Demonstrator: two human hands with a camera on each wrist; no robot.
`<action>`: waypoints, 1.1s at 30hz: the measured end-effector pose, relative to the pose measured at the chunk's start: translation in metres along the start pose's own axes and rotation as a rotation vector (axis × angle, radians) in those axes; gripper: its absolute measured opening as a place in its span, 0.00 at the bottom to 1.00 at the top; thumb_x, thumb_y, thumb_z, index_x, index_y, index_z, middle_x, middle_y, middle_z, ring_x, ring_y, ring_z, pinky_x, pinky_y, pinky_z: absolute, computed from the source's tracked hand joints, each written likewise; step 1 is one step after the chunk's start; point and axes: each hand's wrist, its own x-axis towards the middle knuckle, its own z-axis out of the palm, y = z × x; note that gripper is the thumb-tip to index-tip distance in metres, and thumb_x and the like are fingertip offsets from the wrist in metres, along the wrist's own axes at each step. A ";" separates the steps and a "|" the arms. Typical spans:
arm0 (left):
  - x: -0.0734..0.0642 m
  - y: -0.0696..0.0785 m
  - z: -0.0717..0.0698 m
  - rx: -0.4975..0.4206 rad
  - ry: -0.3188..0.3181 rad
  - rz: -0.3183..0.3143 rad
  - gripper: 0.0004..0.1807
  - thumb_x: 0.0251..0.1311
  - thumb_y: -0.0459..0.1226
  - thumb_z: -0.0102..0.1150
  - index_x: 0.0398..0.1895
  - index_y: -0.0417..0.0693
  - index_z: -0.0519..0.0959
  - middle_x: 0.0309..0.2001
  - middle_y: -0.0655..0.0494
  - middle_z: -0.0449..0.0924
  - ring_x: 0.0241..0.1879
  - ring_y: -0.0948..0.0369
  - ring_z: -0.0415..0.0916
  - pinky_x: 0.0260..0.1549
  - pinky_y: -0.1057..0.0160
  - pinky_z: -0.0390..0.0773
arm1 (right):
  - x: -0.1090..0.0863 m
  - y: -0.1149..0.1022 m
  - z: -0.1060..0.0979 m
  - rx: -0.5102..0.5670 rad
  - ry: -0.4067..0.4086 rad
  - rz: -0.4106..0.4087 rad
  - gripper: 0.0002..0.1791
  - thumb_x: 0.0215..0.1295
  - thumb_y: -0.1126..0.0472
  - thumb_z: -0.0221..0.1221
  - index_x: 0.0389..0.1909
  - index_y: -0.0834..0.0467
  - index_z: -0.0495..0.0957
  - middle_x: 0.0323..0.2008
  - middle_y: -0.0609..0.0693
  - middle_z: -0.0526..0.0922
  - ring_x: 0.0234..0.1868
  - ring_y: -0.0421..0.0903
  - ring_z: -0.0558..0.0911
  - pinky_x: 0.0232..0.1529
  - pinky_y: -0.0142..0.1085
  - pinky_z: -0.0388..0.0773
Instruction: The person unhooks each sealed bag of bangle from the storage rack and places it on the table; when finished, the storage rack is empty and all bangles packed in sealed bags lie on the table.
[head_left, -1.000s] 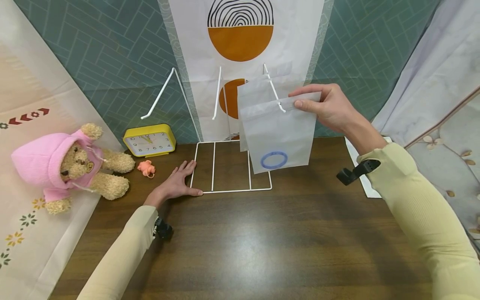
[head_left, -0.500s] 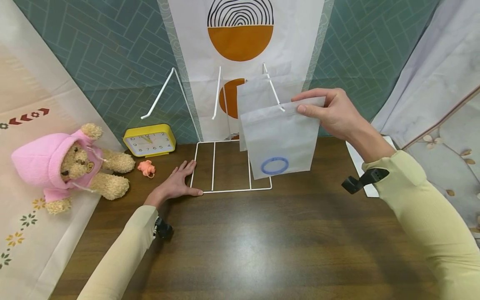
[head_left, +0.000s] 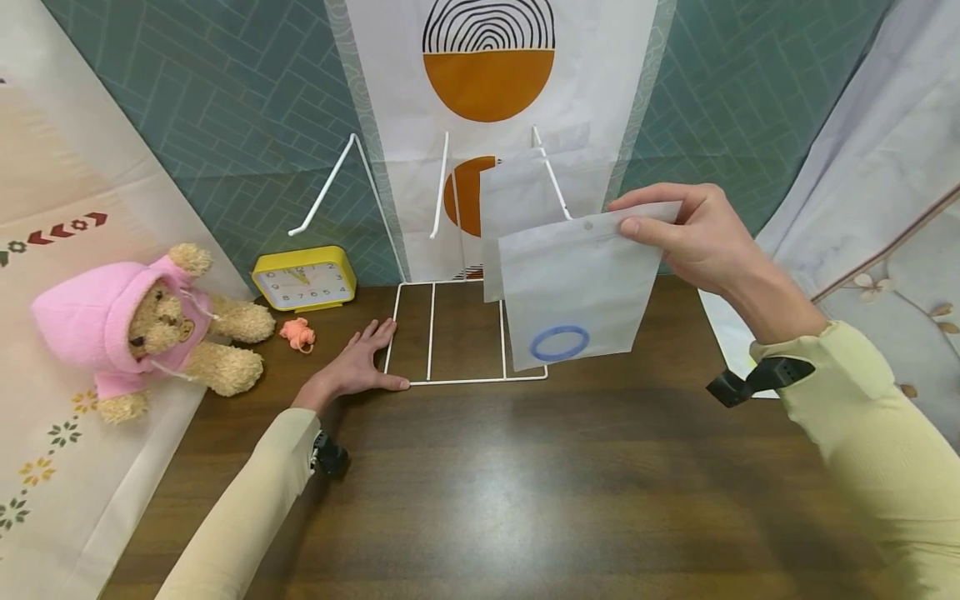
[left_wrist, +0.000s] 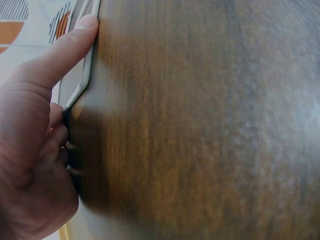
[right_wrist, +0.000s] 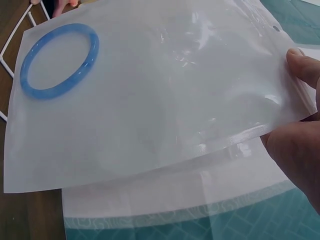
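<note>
pouch: frosted pouch [head_left: 573, 287] hangs in the air, long axis near upright, blue ring [head_left: 559, 342] at its 6 o'clock end
right hand: right hand [head_left: 693, 237] pinches its 2 o'clock corner
left hand: left hand [head_left: 358, 367] lies flat, fingers straight, against the wire rack [head_left: 465, 333] base

From my remote seat, the only readable marks I found were the hour numerals around the dial of the yellow clock [head_left: 303, 282], standing on the tabletop [head_left: 525, 483] against the backdrop; they were small, and I could pick out the 12 at the top but little else. I saw no brand or label on anything.
</note>
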 end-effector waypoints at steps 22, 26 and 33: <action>0.002 -0.002 0.000 -0.002 0.001 0.001 0.66 0.49 0.56 0.75 0.79 0.37 0.44 0.79 0.40 0.39 0.77 0.43 0.29 0.71 0.41 0.32 | -0.070 0.006 -0.081 0.194 -0.006 -0.135 0.20 0.63 0.89 0.45 0.51 0.79 0.78 0.41 0.64 0.86 0.41 0.52 0.87 0.43 0.36 0.83; 0.002 -0.002 0.001 -0.001 0.003 0.003 0.65 0.49 0.56 0.75 0.79 0.36 0.44 0.79 0.40 0.39 0.77 0.43 0.29 0.71 0.40 0.32 | -0.080 0.013 -0.095 0.209 -0.001 -0.108 0.21 0.64 0.89 0.43 0.51 0.78 0.78 0.43 0.64 0.86 0.41 0.52 0.87 0.42 0.36 0.83; 0.002 -0.002 0.002 0.000 0.011 0.016 0.65 0.49 0.56 0.75 0.79 0.35 0.45 0.79 0.37 0.40 0.77 0.41 0.30 0.70 0.39 0.33 | -0.086 0.028 -0.110 0.190 0.025 -0.065 0.20 0.65 0.88 0.45 0.52 0.75 0.79 0.44 0.61 0.87 0.41 0.50 0.87 0.41 0.35 0.83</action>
